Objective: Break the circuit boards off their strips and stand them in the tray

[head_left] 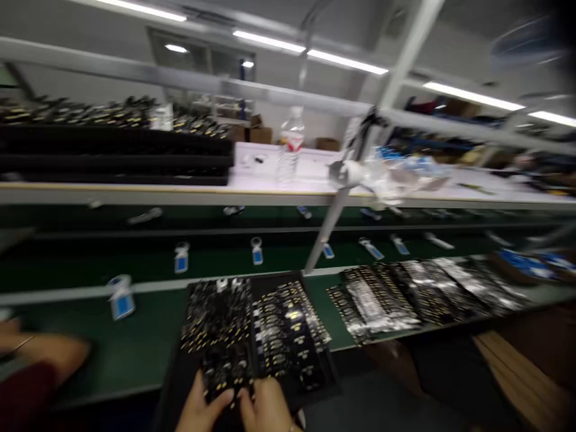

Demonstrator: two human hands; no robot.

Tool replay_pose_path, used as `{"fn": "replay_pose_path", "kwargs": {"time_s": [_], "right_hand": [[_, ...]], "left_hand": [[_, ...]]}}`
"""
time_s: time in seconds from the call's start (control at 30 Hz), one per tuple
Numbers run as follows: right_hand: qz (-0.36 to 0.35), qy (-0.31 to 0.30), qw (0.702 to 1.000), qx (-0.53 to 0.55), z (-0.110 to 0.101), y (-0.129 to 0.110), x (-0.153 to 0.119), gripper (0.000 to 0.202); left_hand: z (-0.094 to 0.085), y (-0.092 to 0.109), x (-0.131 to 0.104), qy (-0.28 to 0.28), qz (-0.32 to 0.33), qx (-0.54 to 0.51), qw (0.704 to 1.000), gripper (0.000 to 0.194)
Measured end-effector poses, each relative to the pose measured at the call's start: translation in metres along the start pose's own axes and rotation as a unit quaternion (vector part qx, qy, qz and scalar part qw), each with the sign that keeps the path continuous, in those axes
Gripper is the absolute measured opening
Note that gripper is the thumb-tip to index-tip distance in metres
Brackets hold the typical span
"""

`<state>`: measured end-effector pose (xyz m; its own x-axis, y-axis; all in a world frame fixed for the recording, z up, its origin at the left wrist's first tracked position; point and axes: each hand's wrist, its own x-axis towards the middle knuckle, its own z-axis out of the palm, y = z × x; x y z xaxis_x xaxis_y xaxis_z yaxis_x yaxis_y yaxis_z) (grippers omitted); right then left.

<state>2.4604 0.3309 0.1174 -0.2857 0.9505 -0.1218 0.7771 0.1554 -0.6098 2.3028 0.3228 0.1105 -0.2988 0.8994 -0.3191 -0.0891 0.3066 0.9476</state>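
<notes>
My left hand [198,407] and my right hand [266,407] are side by side at the near edge of a black tray [173,366]. Their thumbs nearly meet. Between them is a bunch of small black pieces with gold-coloured ends [227,367], and the fingers of both hands curl round its near side. Blur hides exactly what these pieces are. Similar dark pieces fill the tray's left part [220,315], and neat rows of them [292,330] lie in its right part.
Blue-and-white tags with rings [121,298] lie along the green bench [81,324]. More rows of dark pieces [382,300] stretch away to the right. A shelf above holds a bottle [291,144] and black trays [112,153]. Another person's arm [49,354] rests at left.
</notes>
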Motion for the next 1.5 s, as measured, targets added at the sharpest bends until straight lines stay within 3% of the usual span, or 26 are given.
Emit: {"fn": "replay_pose_path", "kwargs": {"time_s": [0.03,0.13,0.23,0.37,0.47,0.53,0.6,0.67,0.73,0.8,0.9,1.07,1.13,1.23,1.3,1.4,1.5], "right_hand": [[0.008,-0.023,0.999,-0.039,0.005,-0.003,0.002,0.025],[0.011,-0.073,0.992,-0.098,0.017,-0.009,0.008,0.033],[0.044,-0.113,0.992,-0.019,0.029,-0.003,0.024,0.035],[0.114,-0.171,0.978,0.042,0.060,0.018,0.073,0.034],[0.162,-0.224,0.960,0.038,0.086,0.031,0.113,0.042],[0.194,-0.250,0.948,0.021,0.093,0.037,0.127,0.048],[0.211,-0.239,0.947,-0.017,0.086,0.044,0.128,0.048],[0.215,-0.188,0.956,-0.070,0.071,0.053,0.120,0.042],[0.219,-0.116,0.961,-0.125,0.054,0.064,0.108,0.039],[0.228,-0.053,0.957,-0.173,0.047,0.074,0.098,0.049],[0.212,-0.001,0.943,-0.255,0.055,0.084,0.093,0.067],[0.194,0.043,0.927,-0.317,0.073,0.079,0.098,0.076],[0.194,0.075,0.939,-0.275,0.068,0.078,0.100,0.086],[0.201,0.112,0.968,-0.104,0.054,0.084,0.105,0.095],[0.204,0.095,0.974,0.004,0.046,0.093,0.109,0.082],[0.178,0.045,0.981,0.068,0.032,0.102,0.109,0.050],[0.134,0.028,0.985,0.107,0.005,0.095,0.095,0.045]], "left_hand": [[-0.003,-0.009,0.000,-0.028,0.014,0.001,1.000,0.074],[-0.015,-0.034,0.002,0.000,0.046,0.058,0.997,0.065],[-0.033,-0.055,0.016,0.045,0.030,0.094,0.994,0.071],[-0.051,-0.078,0.060,0.101,-0.005,0.132,0.986,0.087],[-0.043,-0.088,0.095,0.089,-0.004,0.150,0.985,0.097],[-0.033,-0.092,0.112,0.066,-0.002,0.156,0.985,0.104],[-0.027,-0.095,0.121,0.051,-0.012,0.167,0.985,0.109],[-0.027,-0.099,0.124,0.043,-0.030,0.184,0.981,0.111],[-0.033,-0.101,0.122,0.031,-0.049,0.205,0.977,0.108],[-0.042,-0.100,0.118,0.019,-0.060,0.230,0.971,0.103],[-0.052,-0.090,0.108,0.032,-0.049,0.275,0.960,0.099],[-0.067,-0.068,0.078,0.027,0.065,0.379,0.923,0.082],[-0.075,-0.064,0.062,0.011,0.076,0.380,0.922,0.080],[-0.084,-0.066,0.038,-0.001,0.051,0.329,0.943,0.080],[-0.084,-0.068,0.025,-0.006,0.014,0.280,0.960,0.079],[-0.075,-0.066,0.011,-0.014,-0.053,0.202,0.978,0.075],[-0.063,-0.047,0.003,-0.004,-0.021,0.165,0.986,0.075]]}}
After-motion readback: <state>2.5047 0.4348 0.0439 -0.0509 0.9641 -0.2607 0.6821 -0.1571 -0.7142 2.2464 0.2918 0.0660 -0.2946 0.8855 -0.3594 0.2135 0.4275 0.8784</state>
